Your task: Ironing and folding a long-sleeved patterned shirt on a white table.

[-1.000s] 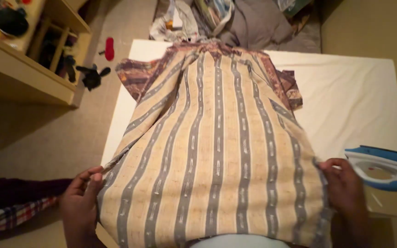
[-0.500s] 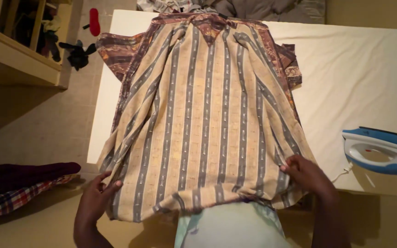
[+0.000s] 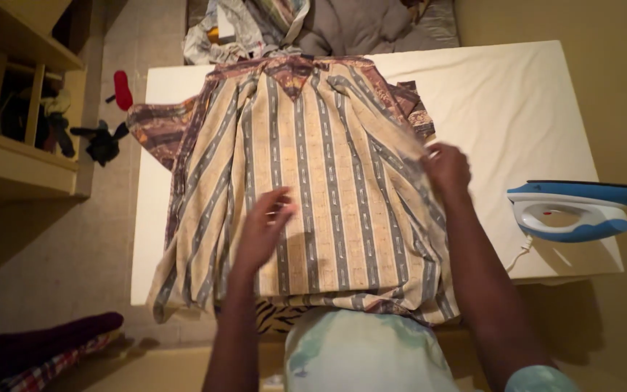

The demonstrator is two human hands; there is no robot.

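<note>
On the white padded board [image 3: 517, 109], a striped shirt [image 3: 306, 181] is spread flat, its long axis running from the collar at the far edge to the hem at the near edge, where the cloth hangs over towards the person. The stripes are laid along the same line. One short sleeve is seen draped off the left edge of the board; the other is folded partly under the body of the shirt on the right.

The left hand [image 3: 264, 225] is held over the middle of the shirt, fingers loosely spread and slightly blurred, so whether the palm is pressed on the cloth or raised just above it cannot be told. Nothing is gripped by it. The right hand [image 3: 444, 168] is placed at the shirt's right side seam, fingers curled inward; a fold of the edge appears to be pinched there, though the fingertips are hidden behind the knuckles and the grip cannot be confirmed. The side seam is thus lain under the right hand, while the centre panel is nearest the left.

A blue and white iron [image 3: 578, 210] is stood well apart to the right, near the board's edge, its cord barely made out. A heap of crumpled clothes [image 3: 313, 25] is cut off beyond the collar. A wooden shelf [image 3: 16, 152] is seen at left, its contents too dark to tell.
</note>
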